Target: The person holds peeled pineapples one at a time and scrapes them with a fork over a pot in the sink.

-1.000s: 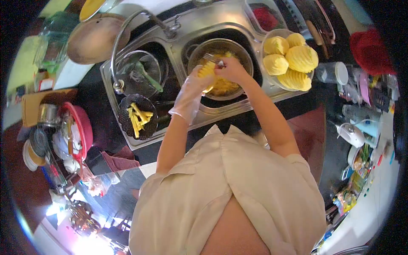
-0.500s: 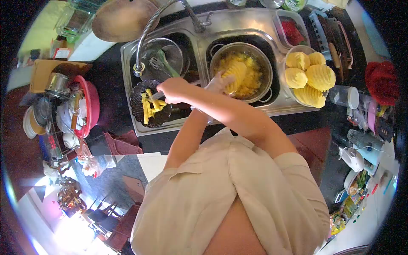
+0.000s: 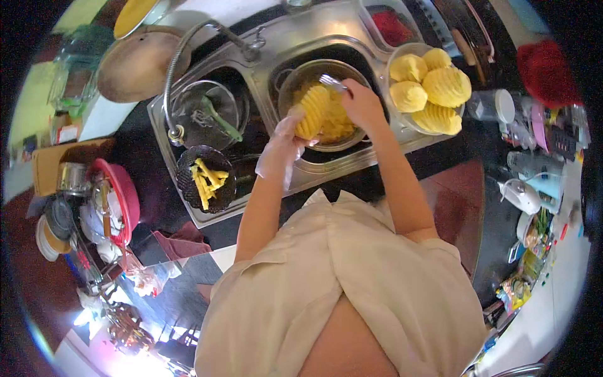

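My left hand (image 3: 286, 135), in a clear plastic glove, grips a peeled pineapple (image 3: 314, 110) with grooves cut around it. The fruit is tilted over a metal pot (image 3: 282, 94) in the right sink basin, with yellow pineapple pieces (image 3: 339, 125) inside. In my bare right hand (image 3: 362, 108) is a metal fork (image 3: 331, 82), its tines pointing left above the pot, apart from the fruit. Several more peeled pineapples (image 3: 446, 87) fill a bowl (image 3: 392, 66) right of the sink. A dark plate (image 3: 223, 195) at the left basin's front holds yellow strips (image 3: 206, 182).
A round bowl (image 3: 182, 100) with a green-handled tool (image 3: 221, 119) sits in the left basin, under the faucet (image 3: 213, 25). A pink tub (image 3: 130, 201) of dishes stands far left. Behind the pineapple bowl is a clear container (image 3: 402, 12) with something red.
My right hand has moved from above the dark plate, across my left arm, to the pot's right side with the fork. My left hand still holds the pineapple; the camera view has turned.
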A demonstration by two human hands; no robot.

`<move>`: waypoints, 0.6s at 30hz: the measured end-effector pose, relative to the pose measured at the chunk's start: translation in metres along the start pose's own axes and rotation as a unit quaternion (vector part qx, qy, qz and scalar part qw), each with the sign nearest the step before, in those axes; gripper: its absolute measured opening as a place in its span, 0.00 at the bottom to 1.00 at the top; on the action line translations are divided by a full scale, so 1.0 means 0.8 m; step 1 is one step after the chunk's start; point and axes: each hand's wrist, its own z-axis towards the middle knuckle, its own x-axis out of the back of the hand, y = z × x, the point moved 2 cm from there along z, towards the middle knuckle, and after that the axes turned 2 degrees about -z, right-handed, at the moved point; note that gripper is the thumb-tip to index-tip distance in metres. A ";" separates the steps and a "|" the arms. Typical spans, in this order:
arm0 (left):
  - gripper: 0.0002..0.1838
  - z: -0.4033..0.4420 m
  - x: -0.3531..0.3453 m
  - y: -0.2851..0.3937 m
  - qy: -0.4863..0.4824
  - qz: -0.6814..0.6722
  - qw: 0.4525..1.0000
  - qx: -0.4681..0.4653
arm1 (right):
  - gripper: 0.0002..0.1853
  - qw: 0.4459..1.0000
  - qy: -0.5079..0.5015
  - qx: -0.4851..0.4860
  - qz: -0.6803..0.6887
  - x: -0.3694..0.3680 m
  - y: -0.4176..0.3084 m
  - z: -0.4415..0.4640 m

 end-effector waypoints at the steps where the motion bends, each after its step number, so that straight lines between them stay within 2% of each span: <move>1: 0.21 0.010 0.006 -0.003 -0.001 0.018 1.000 0.003 | 0.13 0.999 0.011 -0.005 -0.032 0.000 0.019 -0.003; 3: 0.25 0.034 0.019 -0.008 -0.018 0.048 0.999 0.003 | 0.13 0.997 0.030 -0.022 -0.060 -0.010 0.046 -0.003; 5: 0.25 0.058 0.023 -0.020 0.002 0.077 0.997 -0.012 | 0.12 0.988 -0.024 0.019 -0.155 -0.030 0.042 -0.001; 6: 0.25 0.062 0.018 -0.021 0.027 0.098 0.994 -0.038 | 0.12 0.988 -0.020 0.011 -0.150 -0.036 0.041 -0.002; 10: 0.25 0.057 0.011 -0.013 0.151 0.169 0.974 -0.024 | 0.11 0.990 0.008 0.027 -0.138 -0.062 0.044 -0.014; 12: 0.24 0.055 0.006 -0.007 0.163 0.180 0.970 -0.004 | 0.11 0.992 0.036 0.020 -0.117 -0.063 0.046 -0.022; 13: 0.22 0.054 0.004 -0.007 0.178 0.184 0.967 0.017 | 0.11 0.992 0.016 0.001 -0.127 -0.059 0.045 -0.027; 16: 0.19 0.061 0.007 -0.005 0.209 0.121 0.970 -0.012 | 0.12 0.993 0.011 -0.020 -0.117 -0.068 0.048 -0.027; 18: 0.19 0.064 0.008 -0.010 0.243 0.139 0.960 0.015 | 0.12 0.994 0.025 -0.017 -0.103 -0.071 0.044 -0.024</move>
